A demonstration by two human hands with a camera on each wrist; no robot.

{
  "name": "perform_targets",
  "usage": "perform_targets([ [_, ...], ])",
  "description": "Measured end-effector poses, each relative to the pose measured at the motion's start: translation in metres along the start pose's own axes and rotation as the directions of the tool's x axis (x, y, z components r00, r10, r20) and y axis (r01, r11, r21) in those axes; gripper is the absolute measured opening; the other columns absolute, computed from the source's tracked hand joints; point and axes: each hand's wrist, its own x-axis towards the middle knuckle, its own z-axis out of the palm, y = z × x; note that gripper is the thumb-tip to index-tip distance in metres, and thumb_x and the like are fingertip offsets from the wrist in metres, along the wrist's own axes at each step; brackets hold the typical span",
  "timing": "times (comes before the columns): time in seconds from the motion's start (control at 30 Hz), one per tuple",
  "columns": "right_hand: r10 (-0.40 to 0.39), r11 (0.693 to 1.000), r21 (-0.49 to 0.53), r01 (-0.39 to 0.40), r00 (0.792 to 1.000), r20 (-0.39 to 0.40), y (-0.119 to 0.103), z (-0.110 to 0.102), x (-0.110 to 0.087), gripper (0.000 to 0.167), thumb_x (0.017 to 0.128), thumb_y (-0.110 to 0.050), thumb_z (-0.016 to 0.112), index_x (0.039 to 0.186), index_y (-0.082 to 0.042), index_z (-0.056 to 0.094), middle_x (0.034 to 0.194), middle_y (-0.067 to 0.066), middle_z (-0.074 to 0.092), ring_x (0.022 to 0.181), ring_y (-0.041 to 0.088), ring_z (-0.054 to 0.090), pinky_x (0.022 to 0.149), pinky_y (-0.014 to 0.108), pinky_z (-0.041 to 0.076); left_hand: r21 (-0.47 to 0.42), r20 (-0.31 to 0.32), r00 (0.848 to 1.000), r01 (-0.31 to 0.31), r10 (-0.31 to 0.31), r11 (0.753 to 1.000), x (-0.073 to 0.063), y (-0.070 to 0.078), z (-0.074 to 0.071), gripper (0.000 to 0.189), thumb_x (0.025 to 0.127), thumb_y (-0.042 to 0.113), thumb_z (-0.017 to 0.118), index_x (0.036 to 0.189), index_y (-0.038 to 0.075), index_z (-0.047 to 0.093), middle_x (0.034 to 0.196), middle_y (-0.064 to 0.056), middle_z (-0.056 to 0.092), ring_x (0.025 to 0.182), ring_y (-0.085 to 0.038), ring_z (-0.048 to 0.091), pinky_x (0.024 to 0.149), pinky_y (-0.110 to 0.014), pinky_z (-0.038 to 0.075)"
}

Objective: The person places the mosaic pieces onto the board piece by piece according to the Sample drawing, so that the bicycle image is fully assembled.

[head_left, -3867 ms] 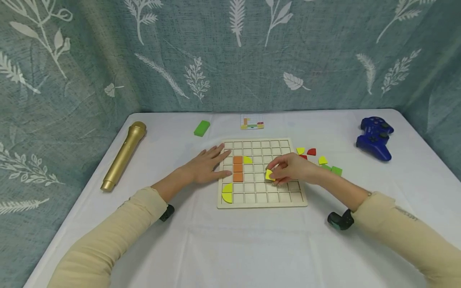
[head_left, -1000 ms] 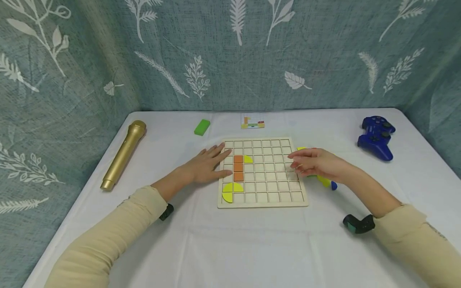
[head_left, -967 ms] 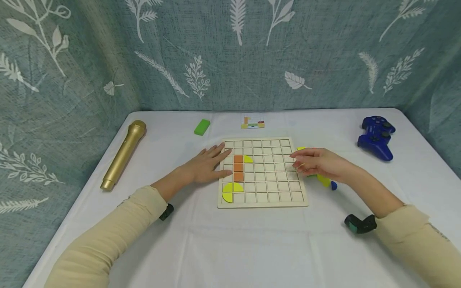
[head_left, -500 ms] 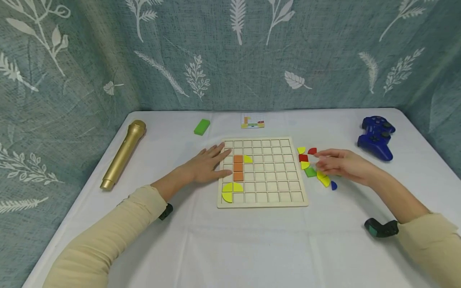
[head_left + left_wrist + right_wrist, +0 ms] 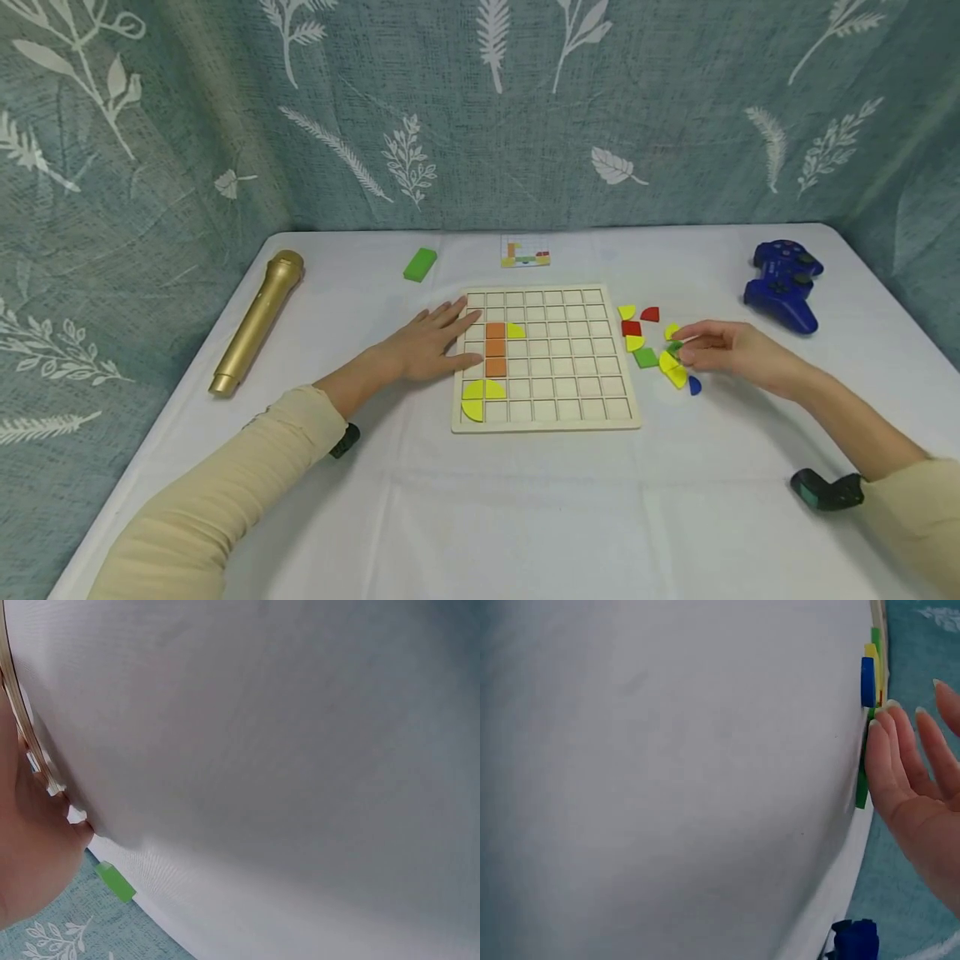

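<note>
A wooden grid board (image 5: 551, 426) lies on the white table. It bears three orange squares (image 5: 496, 349) in a column, a yellow quarter-round piece (image 5: 515, 332) beside the top one, and three yellow quarter-rounds (image 5: 474, 390) grouped at its lower left. My left hand (image 5: 431, 346) rests spread on the board's left edge. Right of the board, my right hand (image 5: 738, 354) hovers over loose pieces, its fingertips close to a green piece (image 5: 673, 348). In the right wrist view, the right hand (image 5: 922, 780) has extended fingers, thumb apart, and nothing visible between them.
Nearby lie red (image 5: 632, 328), yellow (image 5: 672, 367), green (image 5: 645, 358) and blue pieces (image 5: 695, 385). A pattern card (image 5: 525, 252) and green block (image 5: 420, 265) sit behind the board. A gold microphone (image 5: 258, 325) is far left, a blue game controller (image 5: 782, 287) far right.
The yellow piece that my right hand held over the board now sits among the lower-left yellow pieces. My right hand has moved right to the loose pieces; the left stays put.
</note>
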Motion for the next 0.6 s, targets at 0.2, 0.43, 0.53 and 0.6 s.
perform_targets([
  [0.2,-0.101,0.983,-0.161,0.093,0.994,-0.043,-0.002,0.010,-0.004,0.046,0.089,-0.015,0.069,0.128,0.006,0.054,0.113,0.015,0.061,0.096,0.023,0.058,0.078,0.020,0.050,-0.003,0.007,1.000,-0.001,0.002,1.000,0.000,0.000,-0.001,0.080,0.094,0.066,0.035,0.155,0.023,0.007,0.159,-0.005,-0.005,0.144,-0.027,-0.001,0.114,-0.048,0.003],
  [0.43,-0.179,0.945,-0.295,0.143,0.979,-0.099,-0.004,0.022,-0.004,0.049,0.082,-0.006,0.075,0.125,0.007,0.055,0.104,0.013,0.062,0.094,0.027,0.058,0.076,0.022,0.051,-0.005,0.006,1.000,-0.013,0.013,1.000,0.000,0.000,-0.001,0.079,0.095,0.064,0.036,0.155,0.021,0.007,0.159,-0.006,-0.006,0.144,-0.028,-0.001,0.113,-0.049,0.003],
  [0.53,-0.208,0.928,-0.334,0.163,0.973,-0.103,-0.004,0.025,-0.004,0.050,0.080,-0.003,0.076,0.124,0.007,0.055,0.101,0.012,0.061,0.093,0.027,0.059,0.076,0.025,0.052,-0.013,0.006,1.000,-0.020,0.020,1.000,-0.001,0.000,-0.001,0.080,0.095,0.063,0.037,0.155,0.020,0.007,0.159,-0.007,-0.006,0.144,-0.029,-0.001,0.113,-0.050,0.003],
  [0.6,-0.217,0.920,-0.353,0.169,0.971,-0.103,-0.004,0.026,-0.005,0.050,0.080,-0.002,0.076,0.124,0.007,0.055,0.100,0.011,0.061,0.092,0.027,0.059,0.076,0.026,0.052,-0.022,0.004,1.000,-0.026,0.026,0.999,-0.002,0.000,-0.002,0.079,0.095,0.062,0.037,0.155,0.020,0.007,0.159,-0.008,-0.005,0.144,-0.029,-0.001,0.113,-0.050,0.003],
])
